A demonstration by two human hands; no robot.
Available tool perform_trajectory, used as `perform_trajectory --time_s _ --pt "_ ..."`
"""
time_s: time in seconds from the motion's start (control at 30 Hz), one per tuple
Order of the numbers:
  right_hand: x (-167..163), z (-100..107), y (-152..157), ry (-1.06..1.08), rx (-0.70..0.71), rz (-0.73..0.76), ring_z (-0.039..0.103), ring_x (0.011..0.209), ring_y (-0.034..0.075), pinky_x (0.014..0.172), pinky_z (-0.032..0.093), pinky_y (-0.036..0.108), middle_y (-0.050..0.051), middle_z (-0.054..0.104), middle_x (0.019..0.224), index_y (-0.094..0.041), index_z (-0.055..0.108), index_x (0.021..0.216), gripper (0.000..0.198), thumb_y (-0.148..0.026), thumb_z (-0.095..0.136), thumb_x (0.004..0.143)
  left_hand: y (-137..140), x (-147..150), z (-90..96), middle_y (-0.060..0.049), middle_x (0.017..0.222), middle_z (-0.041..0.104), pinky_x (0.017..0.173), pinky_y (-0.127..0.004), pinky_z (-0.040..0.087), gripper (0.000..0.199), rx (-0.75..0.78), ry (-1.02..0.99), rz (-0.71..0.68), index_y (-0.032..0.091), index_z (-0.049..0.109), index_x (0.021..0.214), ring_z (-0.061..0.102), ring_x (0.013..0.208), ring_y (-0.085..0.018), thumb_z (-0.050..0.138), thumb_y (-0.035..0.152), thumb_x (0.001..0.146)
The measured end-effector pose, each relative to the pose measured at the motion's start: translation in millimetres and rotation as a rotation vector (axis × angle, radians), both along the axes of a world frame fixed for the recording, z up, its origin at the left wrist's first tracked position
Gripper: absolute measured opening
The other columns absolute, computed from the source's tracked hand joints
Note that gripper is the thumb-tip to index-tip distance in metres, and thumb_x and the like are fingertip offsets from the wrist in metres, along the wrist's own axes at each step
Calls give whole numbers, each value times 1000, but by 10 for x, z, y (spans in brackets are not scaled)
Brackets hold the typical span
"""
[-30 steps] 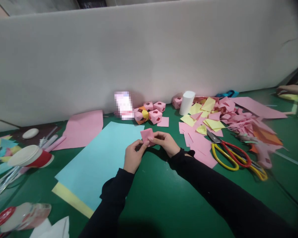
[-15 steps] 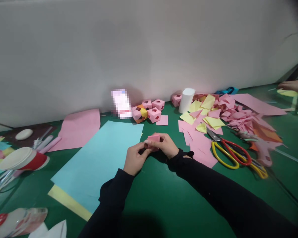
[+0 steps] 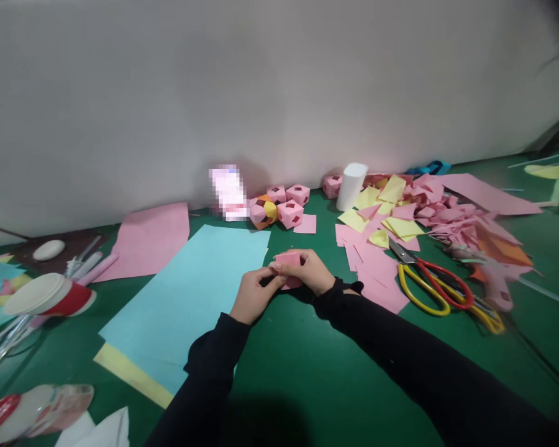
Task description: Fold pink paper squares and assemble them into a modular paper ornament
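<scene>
Left hand (image 3: 253, 294) and right hand (image 3: 315, 273), pinched narrow, both holding one pink paper piece (image 3: 289, 257), just right of one blue sheet (image 3: 186, 298), one white tube (image 3: 351, 187) standing farther back on the green tabletop (image 3: 284, 360) before a pale wall (image 3: 279, 93)!

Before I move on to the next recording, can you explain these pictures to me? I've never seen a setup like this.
There is no robot: you are seeing a person's own left hand and right hand, bare, with black sleeves. Every picture comes from one camera worn on the head, looking forward and down. Both hands hold a small piece of pink paper, partly hidden by the fingers, above a green table. To the left lies a light-blue sheet. Beyond the hands sit folded pink paper shapes. To the right are scissors with red and yellow handles, and what looks like a glue gun.
</scene>
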State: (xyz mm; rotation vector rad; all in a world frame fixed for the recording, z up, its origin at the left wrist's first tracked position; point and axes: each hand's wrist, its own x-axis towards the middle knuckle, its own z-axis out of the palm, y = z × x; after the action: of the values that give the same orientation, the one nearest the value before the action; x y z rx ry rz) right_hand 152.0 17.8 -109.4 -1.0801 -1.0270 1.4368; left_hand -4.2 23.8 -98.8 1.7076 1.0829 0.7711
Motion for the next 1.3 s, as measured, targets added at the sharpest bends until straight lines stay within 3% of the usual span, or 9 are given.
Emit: perform_trajectory --time_s 0.23,0.6,0.87,1.03,1.3 --pt "-14 28 3 29 74 7 61 71 15 70 47 30 4 71 77 -16 70 71 30 -45 79 66 -13 -9 33 -2 67 69 66 -28 43 30 24 92 -16 16 70 66 58 66 -17 64 42 77" --pt "20 -33 109 397 -102 -168 60 67 12 68 45 27 2 71 69 -17 65 56 31 -38 87 56 -31 42 21 0 66 64 67 -27 40 38 133 218 -74 19 65 63 56 66 -15 56 48 86" --pt "21 -37 113 321 -59 -144 63 74 14 73 48 29 5 73 82 -17 73 70 29 -42 84 62 -10 2 30 0 60 63 66 -27 43 40 54 105 -56 18 61 59 57 63 -15 57 48 86" --pt "64 -43 132 383 -54 -87 63 68 11 67 49 24 0 72 77 -21 72 95 43 -37 88 58 30 -10 1 -2 63 65 62 -24 45 37 -100 -154 113 16 66 67 56 59 -13 61 50 83" --pt "69 -87 162 348 -78 -67 60 63 7 67 49 23 -2 68 71 -16 73 78 35 -32 90 52 45 4 -30 -3 67 67 64 -23 48 37 -116 -213 155 15 69 76 58 63 -13 61 51 84"
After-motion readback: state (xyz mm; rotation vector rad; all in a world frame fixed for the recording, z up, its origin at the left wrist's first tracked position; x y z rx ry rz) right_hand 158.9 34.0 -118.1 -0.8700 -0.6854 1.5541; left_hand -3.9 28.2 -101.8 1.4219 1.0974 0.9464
